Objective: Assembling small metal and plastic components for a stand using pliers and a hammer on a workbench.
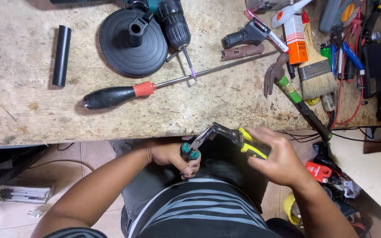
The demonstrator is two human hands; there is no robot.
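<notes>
head view, looking down past a striped shirt at lap level. right hand [278, 156] at 4 o'clock of centre, fingers wrapped shut around yellow-and-black handles of pliers [231, 135]; pliers nose aimed toward 9 o'clock, tip meeting a small teal-green part [189, 152]. left hand [173, 156] just below centre, fingers curled tight, pinching that teal-green part; exact shape of part hard to tell. both hands below front edge of bench [23, 110], over the lap, near each other, joined by the pliers.

on bench, toward 12 o'clock: black round base [120, 44] with drill [173, 22] lying across its right side. long screwdriver [124, 93], black-and-red grip, shaft running up toward 2 o'clock. black tube [61, 55] at 10 o'clock, well apart from the rest. hammer [294, 94] at 2 o'clock, green band on handle, handle hanging over bench edge. paintbrush [316, 72] just beside hammer, bristles toward the viewer. orange box [295, 39] above it. tangle of red and black wires [353, 88] at 3 o'clock. tiled floor [93, 154] beneath.
</notes>
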